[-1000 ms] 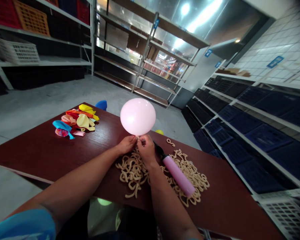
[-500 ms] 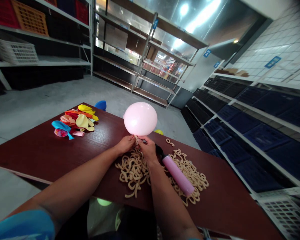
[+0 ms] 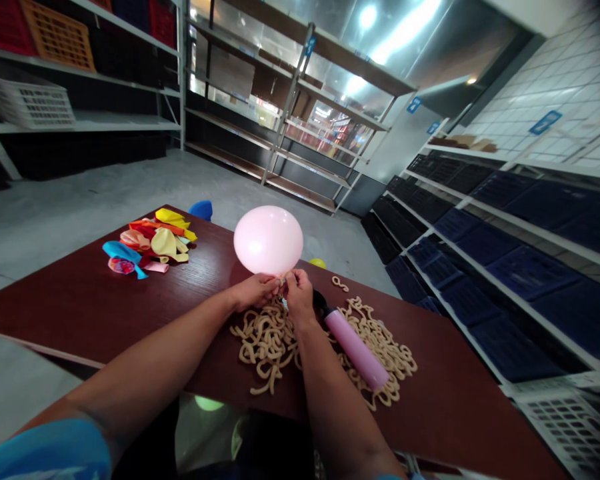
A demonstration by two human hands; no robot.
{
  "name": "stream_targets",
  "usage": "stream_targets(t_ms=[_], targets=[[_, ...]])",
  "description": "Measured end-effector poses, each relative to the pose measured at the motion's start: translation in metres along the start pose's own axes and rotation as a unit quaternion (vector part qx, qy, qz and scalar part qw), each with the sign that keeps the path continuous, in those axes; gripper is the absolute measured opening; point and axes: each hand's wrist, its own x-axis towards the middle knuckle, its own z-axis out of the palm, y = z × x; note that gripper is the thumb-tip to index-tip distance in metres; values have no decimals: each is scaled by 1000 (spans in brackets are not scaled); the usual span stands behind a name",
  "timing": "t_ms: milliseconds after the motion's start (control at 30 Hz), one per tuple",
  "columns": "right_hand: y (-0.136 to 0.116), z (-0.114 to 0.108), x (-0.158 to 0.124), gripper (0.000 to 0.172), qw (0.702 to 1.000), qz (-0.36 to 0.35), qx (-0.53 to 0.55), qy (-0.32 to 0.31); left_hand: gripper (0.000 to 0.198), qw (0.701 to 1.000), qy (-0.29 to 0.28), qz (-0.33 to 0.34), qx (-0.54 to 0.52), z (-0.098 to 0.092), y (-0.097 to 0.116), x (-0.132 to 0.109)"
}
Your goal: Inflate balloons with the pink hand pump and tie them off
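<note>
Here, from the head camera, both hands meet at the neck of an inflated pink balloon (image 3: 268, 240), which stands above the far middle of the dark wooden table (image 3: 80, 293). The left hand (image 3: 254, 291) and the right hand (image 3: 299, 293) each pinch the neck with closed fingertips, knuckles nearly touching. Beneath them lies a heap of beige curled pieces (image 3: 263, 340), and a pink hand pump (image 3: 355, 349) rests across it just right of the right wrist. Well apart, toward the table's far left, sits a pile of flat coloured balloons (image 3: 147, 247). A small yellow balloon (image 3: 318, 263) shows beyond the table's far edge
</note>
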Motion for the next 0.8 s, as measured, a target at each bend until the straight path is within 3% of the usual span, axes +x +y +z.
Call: stream_targets(t_ms=[133,267,433,667,733,800], targets=[[9,0,3,27,999,0,1,51,35,997,-52,-41,-35,0,3,-4],[11,3,4,24,997,-7,-2,73,37,994,-67,-69,-44,0,4,-6],[6,9,1,19,992,24,103,69,37,995,-65,-73,-22,0,4,-5],[6,17,2,16,971,64,216,77,37,999,-31,-21,7,-7,4,-2],[9,17,3,15,969,79,220,82,39,999,4,-11,48,-7,4,-1],[13,16,4,15,970,91,211,82,41,991,73,18,108,-6,2,0]])
